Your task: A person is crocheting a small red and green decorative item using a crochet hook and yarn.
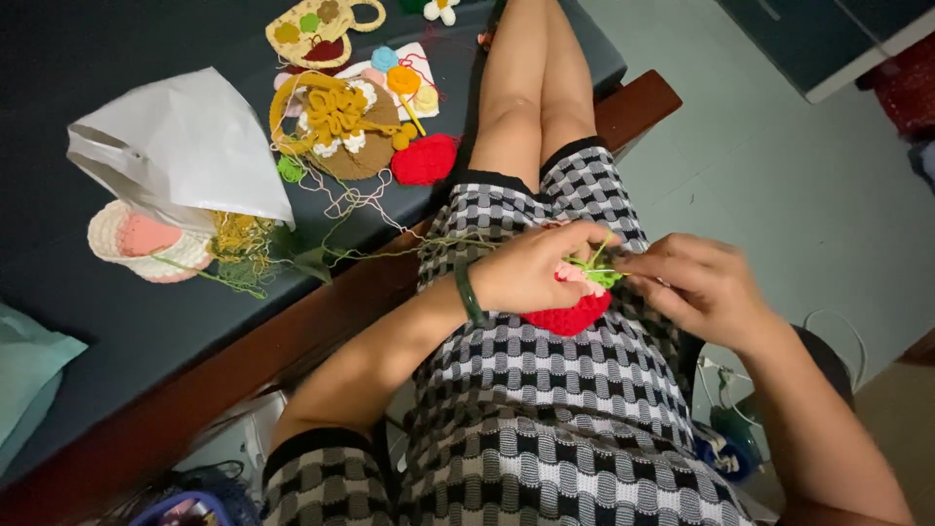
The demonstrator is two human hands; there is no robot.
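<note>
working over the lap, the left hand [531, 268] pinches the upper edge of a red crocheted heart [570, 314], fingers folded together on it, a dark green bangle [468, 292] on that wrist. the right hand [696, 282] is closed around green yarn [604, 275] at the top of the heart; whether a hook lies between its fingers cannot be told, as the grip is blurred. the heart hangs just above a checked black-and-white dress [545, 390], touching the left palm, with a pale pink patch beside the green stitches. judged from its look, the piece is light, soft and limp; it would fold if held by one corner, so the firm top edge near the fresh stitches seems the best place to hold it, with thumb and forefinger. the loose strand can snag or pull stitches out. a thin green strand runs from the hands back to a dark table [117, 321], where a second red heart [424, 159], a brown round bag [341, 122], a white plastic bag [185, 146] and a pink-and-cream basket [146, 244] lie well apart from the hands.
</note>
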